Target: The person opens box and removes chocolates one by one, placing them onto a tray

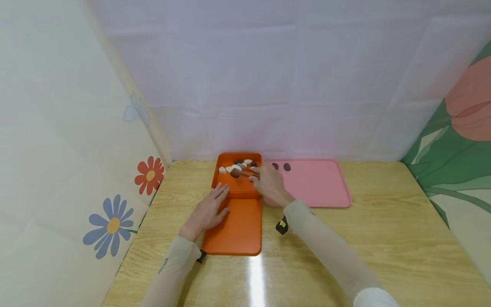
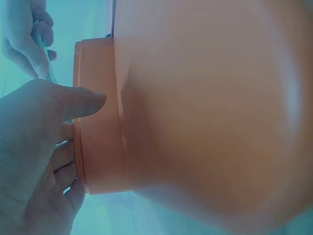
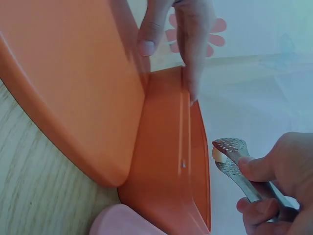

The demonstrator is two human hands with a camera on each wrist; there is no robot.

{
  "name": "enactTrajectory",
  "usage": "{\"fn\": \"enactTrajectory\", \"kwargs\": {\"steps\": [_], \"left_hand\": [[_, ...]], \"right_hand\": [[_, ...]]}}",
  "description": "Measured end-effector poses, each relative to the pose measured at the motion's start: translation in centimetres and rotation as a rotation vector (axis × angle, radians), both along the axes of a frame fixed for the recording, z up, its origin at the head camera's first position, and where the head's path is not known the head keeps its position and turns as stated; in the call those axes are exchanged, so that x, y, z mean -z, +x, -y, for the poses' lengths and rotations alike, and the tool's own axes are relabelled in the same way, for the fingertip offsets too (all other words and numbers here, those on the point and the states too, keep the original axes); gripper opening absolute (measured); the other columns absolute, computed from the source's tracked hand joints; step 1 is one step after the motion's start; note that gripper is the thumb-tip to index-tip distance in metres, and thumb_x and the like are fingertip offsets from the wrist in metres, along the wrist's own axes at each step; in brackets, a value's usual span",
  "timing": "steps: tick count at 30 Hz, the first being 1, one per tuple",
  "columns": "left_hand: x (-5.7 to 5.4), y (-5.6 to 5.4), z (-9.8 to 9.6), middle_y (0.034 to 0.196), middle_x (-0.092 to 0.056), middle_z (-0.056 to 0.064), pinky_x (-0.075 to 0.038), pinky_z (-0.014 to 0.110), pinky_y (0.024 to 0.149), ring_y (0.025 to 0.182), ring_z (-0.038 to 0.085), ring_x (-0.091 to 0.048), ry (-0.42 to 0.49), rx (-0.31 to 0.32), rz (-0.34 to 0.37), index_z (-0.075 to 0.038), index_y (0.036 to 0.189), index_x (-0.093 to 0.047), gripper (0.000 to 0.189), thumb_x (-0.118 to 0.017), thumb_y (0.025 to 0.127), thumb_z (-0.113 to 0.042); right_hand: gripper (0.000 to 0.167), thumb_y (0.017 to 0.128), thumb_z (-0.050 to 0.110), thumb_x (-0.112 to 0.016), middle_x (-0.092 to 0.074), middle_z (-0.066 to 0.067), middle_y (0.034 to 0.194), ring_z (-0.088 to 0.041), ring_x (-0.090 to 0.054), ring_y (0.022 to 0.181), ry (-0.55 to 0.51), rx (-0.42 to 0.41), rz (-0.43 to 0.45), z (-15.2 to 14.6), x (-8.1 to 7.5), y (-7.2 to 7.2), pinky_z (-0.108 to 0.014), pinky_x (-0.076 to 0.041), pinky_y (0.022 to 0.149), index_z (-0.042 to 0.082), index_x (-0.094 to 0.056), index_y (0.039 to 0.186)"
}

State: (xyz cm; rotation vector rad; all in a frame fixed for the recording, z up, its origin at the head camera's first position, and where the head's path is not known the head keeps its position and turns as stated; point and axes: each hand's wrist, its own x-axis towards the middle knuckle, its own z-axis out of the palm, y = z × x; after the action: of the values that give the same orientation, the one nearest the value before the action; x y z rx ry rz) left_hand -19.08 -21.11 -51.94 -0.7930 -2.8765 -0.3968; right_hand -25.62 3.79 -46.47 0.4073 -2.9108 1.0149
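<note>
My right hand grips metal tongs with perforated ends. In the right wrist view, a cream-white piece sits between the tong ends. The tongs are over an orange box, where several white oval pieces and dark brown oval pieces lie. At the box's front left corner, my left hand rests with its fingers extended against the rim. Its thumb is stretched out beside the front wall. An orange flat panel extends from the box toward me.
A pink tray lies right of the box, with two dark brown pieces near its back left. The wooden table meets a pale backdrop behind and a flower-patterned sheet on the left.
</note>
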Motion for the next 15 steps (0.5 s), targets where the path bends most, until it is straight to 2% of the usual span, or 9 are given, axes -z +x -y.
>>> {"fn": "enactTrajectory", "kwargs": {"steps": [3, 7, 11, 15], "left_hand": [[0.0, 0.0, 0.0, 0.166, -0.043, 0.025, -0.037, 0.058, 0.125, 0.157, 0.044, -0.036, -0.007, 0.005, -0.017, 0.007, 0.16, -0.043, 0.074, -0.077, 0.1, -0.02], [-0.1, -0.1, -0.2, 0.166, -0.042, 0.026, -0.036, 0.057, 0.126, 0.158, 0.045, -0.035, -0.012, 0.004, -0.025, 0.008, 0.16, -0.042, 0.074, -0.076, 0.101, -0.02], [-0.2, -0.2, -0.4, 0.166, -0.041, 0.027, -0.035, 0.058, 0.126, 0.158, 0.044, -0.034, -0.011, 0.002, -0.017, 0.008, 0.16, -0.041, 0.074, -0.075, 0.101, -0.02], [-0.1, -0.3, -0.5, 0.167, -0.04, 0.026, -0.036, 0.057, 0.125, 0.158, 0.044, -0.034, -0.008, 0.0, -0.01, 0.007, 0.161, -0.04, 0.074, -0.075, 0.102, -0.021]], "right_hand": [[0.038, 0.102, 0.025, -0.076, -0.077, -0.007, 0.111, -0.01, -0.036, 0.05, -0.031, 0.009, -0.019, -0.8, -0.3, 0.1, -0.023, -0.027, 0.041, 0.015, -0.074, 0.139], [0.033, 0.1, 0.023, -0.077, -0.07, -0.003, 0.1, -0.013, -0.046, 0.06, -0.061, 0.02, -0.053, -2.0, -0.6, 0.0, -0.024, -0.033, 0.044, 0.017, -0.078, 0.133], [0.028, 0.1, 0.021, -0.075, -0.075, -0.001, 0.095, -0.012, -0.048, 0.056, -0.104, 0.019, -0.071, -3.3, -0.8, -0.1, -0.024, -0.032, 0.042, 0.016, -0.081, 0.127], [0.026, 0.102, 0.025, -0.072, -0.072, -0.003, 0.081, -0.01, -0.044, 0.053, -0.12, 0.032, -0.058, -4.8, -1.0, -0.2, -0.024, -0.031, 0.041, 0.016, -0.081, 0.125]]}}
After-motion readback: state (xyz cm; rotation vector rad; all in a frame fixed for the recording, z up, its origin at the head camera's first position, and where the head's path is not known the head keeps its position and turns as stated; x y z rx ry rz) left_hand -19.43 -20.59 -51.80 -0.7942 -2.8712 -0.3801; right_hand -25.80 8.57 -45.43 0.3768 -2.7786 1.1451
